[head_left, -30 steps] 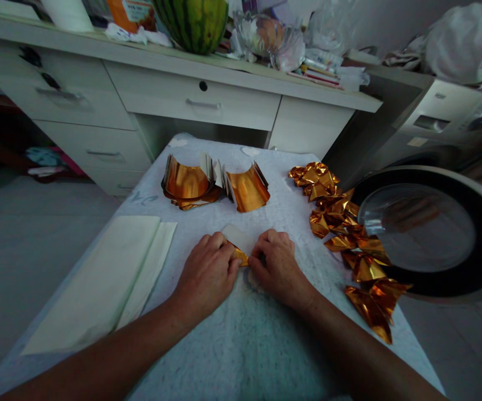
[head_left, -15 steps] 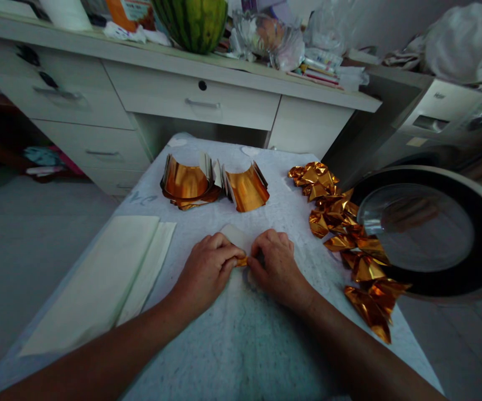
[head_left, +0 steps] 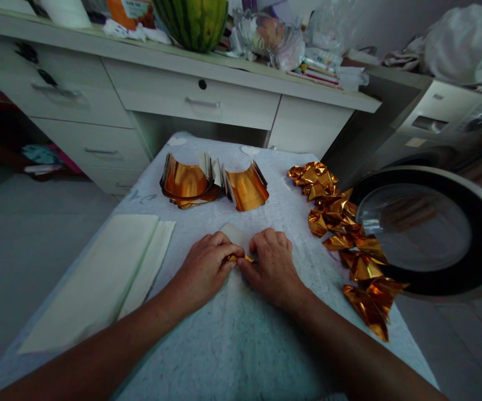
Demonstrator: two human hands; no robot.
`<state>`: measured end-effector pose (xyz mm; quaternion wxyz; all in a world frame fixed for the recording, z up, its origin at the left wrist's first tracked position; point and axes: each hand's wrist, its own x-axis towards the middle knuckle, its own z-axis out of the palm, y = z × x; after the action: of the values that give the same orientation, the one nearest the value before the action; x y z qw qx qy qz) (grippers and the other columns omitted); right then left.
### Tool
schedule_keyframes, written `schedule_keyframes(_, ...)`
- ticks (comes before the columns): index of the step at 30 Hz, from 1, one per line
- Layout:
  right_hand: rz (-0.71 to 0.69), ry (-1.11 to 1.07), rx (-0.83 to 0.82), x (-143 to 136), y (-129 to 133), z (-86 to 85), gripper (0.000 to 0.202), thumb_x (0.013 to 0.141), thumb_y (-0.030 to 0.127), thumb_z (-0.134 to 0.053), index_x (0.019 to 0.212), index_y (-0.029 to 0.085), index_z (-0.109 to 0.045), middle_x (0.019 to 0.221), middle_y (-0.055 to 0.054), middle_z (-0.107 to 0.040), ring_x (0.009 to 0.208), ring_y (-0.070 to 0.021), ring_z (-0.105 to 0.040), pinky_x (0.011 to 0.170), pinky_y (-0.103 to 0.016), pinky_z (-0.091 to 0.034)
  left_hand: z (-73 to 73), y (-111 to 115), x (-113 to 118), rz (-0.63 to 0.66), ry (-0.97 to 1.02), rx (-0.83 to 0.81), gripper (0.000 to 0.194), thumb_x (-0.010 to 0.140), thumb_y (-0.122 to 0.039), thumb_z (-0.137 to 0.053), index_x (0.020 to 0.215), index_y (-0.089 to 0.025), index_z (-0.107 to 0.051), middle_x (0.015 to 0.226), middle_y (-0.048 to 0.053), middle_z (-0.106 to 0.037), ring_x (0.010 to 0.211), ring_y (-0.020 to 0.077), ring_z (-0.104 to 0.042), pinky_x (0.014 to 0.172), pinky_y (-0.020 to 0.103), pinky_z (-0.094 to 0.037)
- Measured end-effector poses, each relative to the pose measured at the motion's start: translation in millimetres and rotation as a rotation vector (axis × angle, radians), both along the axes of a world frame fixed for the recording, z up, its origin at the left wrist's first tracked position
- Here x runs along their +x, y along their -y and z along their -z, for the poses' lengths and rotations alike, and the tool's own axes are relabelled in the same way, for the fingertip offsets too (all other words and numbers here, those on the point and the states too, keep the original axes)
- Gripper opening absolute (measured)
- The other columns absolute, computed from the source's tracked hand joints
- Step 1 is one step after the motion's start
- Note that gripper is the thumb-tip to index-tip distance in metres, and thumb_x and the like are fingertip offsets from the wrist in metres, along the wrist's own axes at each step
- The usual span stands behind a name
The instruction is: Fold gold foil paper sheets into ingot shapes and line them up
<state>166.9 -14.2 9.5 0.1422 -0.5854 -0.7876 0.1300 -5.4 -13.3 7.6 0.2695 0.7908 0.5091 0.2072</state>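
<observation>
Close together at the middle of the cloth-covered table (head_left: 232,356), my two hands work on one sheet of gold foil paper (head_left: 235,233), its pale back showing beyond the fingers. My left hand (head_left: 209,264) pinches the sheet's rolled gold edge between thumb and fingers. Against the other end of that edge lie the thumb and curled fingers of my right hand (head_left: 272,267), closed on the same sheet. Most of the sheet is hidden under the hands. Further back stand two curved stacks of gold foil sheets, a left stack (head_left: 186,181) and a right stack (head_left: 247,189).
Folded gold foil pieces (head_left: 332,211) form a row along the table's right edge. Pale paper sheets (head_left: 94,278) lie at the left. An open washing machine door (head_left: 416,228) stands close on the right. Behind is a counter with drawers (head_left: 199,100), bearing a watermelon (head_left: 193,22).
My right thumb has shifted left and nearer, toward the left fingertips. More of the rolled gold edge shows between the hands. The stacks and folded pieces have stayed put.
</observation>
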Motion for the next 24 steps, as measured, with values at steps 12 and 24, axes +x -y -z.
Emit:
schedule_keyframes(12,0.004,-0.043,-0.022,11.9,-3.1,-2.0,0.044,0.083,0.038,-0.064,0.121,0.020,-0.052,0.119,-0.010,-0.052,0.107,-0.0291,-0.045,0.093,-0.046,-0.036,0.3,-0.1,0.1,0.002,-0.014,-0.015,0.027,0.083,-0.011,-0.055,0.099,-0.023,-0.072,0.095,0.004,-0.064,0.094,0.0221,-0.057,0.086,0.039,-0.046)
schedule_keyframes(24,-0.024,-0.062,-0.101,22.4,-4.9,-8.4,0.047,0.080,0.026,-0.061,0.126,0.025,-0.049,0.130,-0.010,-0.049,0.117,-0.0294,-0.042,0.100,-0.048,-0.034,0.7,1.0,-1.0,-0.007,-0.015,-0.011,0.028,0.083,-0.010,-0.054,0.100,-0.023,-0.072,0.095,0.004,-0.064,0.095,0.0222,-0.057,0.087,0.040,-0.045)
